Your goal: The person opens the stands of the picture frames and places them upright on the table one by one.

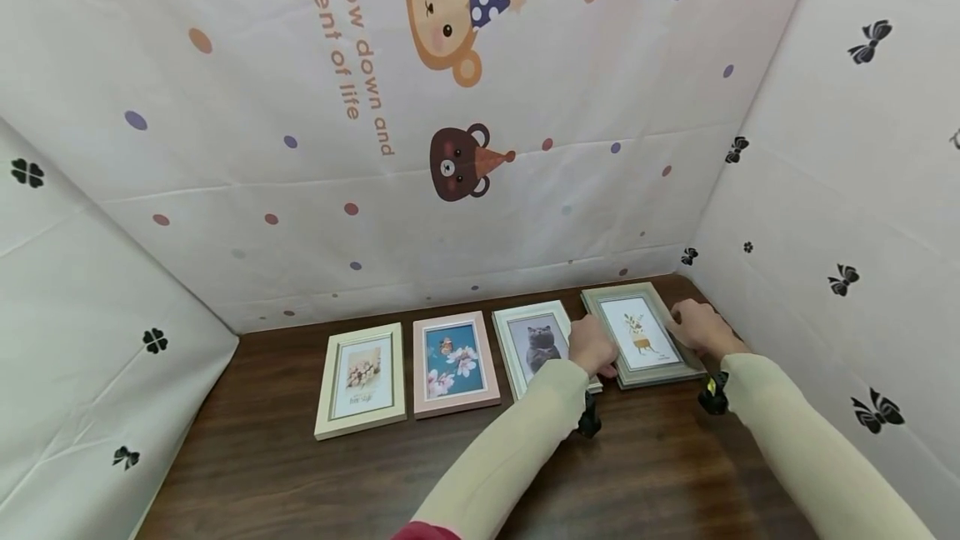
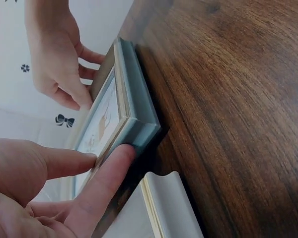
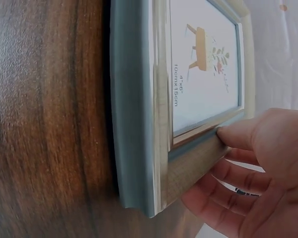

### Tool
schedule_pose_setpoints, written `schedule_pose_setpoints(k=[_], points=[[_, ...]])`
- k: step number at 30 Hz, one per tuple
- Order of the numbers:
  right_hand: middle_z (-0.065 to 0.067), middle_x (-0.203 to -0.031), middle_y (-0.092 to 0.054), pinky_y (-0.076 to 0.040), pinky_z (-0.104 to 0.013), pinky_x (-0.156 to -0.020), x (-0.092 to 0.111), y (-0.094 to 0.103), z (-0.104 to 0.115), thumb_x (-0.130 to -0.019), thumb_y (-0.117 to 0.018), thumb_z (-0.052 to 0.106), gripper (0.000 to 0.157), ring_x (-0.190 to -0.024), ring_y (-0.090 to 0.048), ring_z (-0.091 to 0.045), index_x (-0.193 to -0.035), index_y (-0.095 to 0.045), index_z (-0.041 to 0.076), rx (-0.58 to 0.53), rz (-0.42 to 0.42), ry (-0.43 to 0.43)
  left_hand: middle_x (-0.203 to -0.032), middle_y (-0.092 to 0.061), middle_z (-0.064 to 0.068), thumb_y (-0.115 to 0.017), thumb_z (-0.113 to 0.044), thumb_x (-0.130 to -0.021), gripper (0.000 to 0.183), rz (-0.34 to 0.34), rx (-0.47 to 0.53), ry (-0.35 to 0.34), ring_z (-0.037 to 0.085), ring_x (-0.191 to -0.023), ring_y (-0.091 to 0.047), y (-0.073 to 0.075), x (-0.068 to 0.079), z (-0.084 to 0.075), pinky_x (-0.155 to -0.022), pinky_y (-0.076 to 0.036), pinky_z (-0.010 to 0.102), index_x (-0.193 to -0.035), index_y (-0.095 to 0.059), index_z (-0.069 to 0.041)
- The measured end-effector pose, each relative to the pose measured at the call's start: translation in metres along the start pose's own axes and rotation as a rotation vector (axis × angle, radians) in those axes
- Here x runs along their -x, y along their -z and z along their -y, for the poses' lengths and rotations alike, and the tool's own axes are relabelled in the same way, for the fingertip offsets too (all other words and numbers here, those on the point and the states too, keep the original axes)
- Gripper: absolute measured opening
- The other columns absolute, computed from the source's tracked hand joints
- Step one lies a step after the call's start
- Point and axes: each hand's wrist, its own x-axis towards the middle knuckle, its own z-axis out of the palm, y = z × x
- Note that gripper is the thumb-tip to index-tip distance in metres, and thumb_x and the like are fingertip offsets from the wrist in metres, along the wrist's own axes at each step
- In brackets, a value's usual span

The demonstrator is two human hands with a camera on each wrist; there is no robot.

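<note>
A grey-green picture frame [image 1: 637, 332] with a drawing of a plant in a yellow pot lies face up at the right end of a row. My left hand [image 1: 592, 346] pinches its left edge, thumb on the front face and index finger along the side, as the left wrist view shows. Opposite, my right hand [image 1: 703, 327] holds the right edge; in the right wrist view the thumb [image 3: 233, 134] rests on the front border and the fingers curl at the outer side. A white frame with a grey cat picture [image 1: 534, 338] sits just left, partly covered by my left hand and forearm.
Further left on the dark wooden table [image 1: 315, 490] lie a pink frame with a blossom picture [image 1: 456, 361] and a cream frame with a flower picture [image 1: 365, 377]. White printed cloth walls [image 1: 300, 257] enclose the table at the back and both sides.
</note>
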Motion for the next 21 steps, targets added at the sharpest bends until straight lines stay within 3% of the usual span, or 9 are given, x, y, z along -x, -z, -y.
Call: schedule_pose_setpoints(k=[5, 10, 14, 17, 21], points=[[-0.03, -0.101, -0.065, -0.052, -0.034, -0.053, -0.002, 0.003, -0.002, -0.103, -0.053, 0.013, 0.037, -0.069, -0.062, -0.026, -0.124, -0.055, -0.018, 0.009, -0.078, 0.055, -0.038, -0.051, 0.005, -0.075, 0.005, -0.083, 0.027, -0.052, -0.021, -0.024, 0.016, -0.033, -0.058, 0.001, 0.003, -0.003, -0.033, -0.045, 0.027, -0.061, -0.061, -0.005], [-0.037, -0.114, -0.063, -0.055, -0.048, -0.068, -0.002, 0.005, -0.001, -0.104, -0.052, 0.013, 0.041, -0.089, -0.064, -0.041, -0.129, -0.053, -0.019, 0.012, -0.163, 0.091, -0.036, -0.049, 0.0, -0.074, 0.006, -0.081, 0.028, -0.128, -0.01, -0.07, 0.012, -0.028, -0.051, 0.002, 0.005, -0.003, -0.031, -0.04, 0.025, -0.061, -0.06, -0.007], [-0.04, -0.123, -0.058, -0.053, -0.059, -0.08, -0.002, 0.008, 0.002, -0.105, -0.05, 0.015, 0.044, -0.104, -0.062, -0.05, -0.134, -0.05, -0.018, -0.012, -0.217, 0.086, -0.038, -0.048, -0.003, -0.071, 0.007, -0.08, 0.015, -0.173, 0.043, -0.107, 0.009, -0.029, -0.044, 0.004, 0.006, -0.002, -0.032, -0.035, 0.024, -0.088, -0.071, -0.005], [-0.04, -0.123, -0.059, -0.053, -0.058, -0.077, -0.001, 0.009, 0.005, -0.106, -0.049, 0.016, 0.045, -0.101, -0.063, -0.049, -0.136, -0.049, -0.017, -0.034, -0.27, 0.086, -0.041, -0.049, 0.0, -0.071, 0.004, -0.085, 0.038, -0.188, 0.072, -0.138, 0.01, -0.03, -0.036, 0.005, 0.006, -0.001, -0.033, -0.031, 0.025, -0.12, -0.072, -0.008], [-0.035, -0.112, -0.065, -0.052, -0.051, -0.068, 0.003, 0.009, 0.008, -0.106, -0.051, 0.018, 0.045, -0.085, -0.065, -0.04, -0.135, -0.051, -0.015, -0.05, -0.358, 0.098, -0.066, -0.065, 0.005, -0.074, -0.004, -0.09, 0.047, -0.226, 0.085, -0.177, 0.009, -0.045, -0.045, 0.005, 0.007, 0.0, -0.044, -0.04, 0.027, -0.136, -0.065, -0.012]])
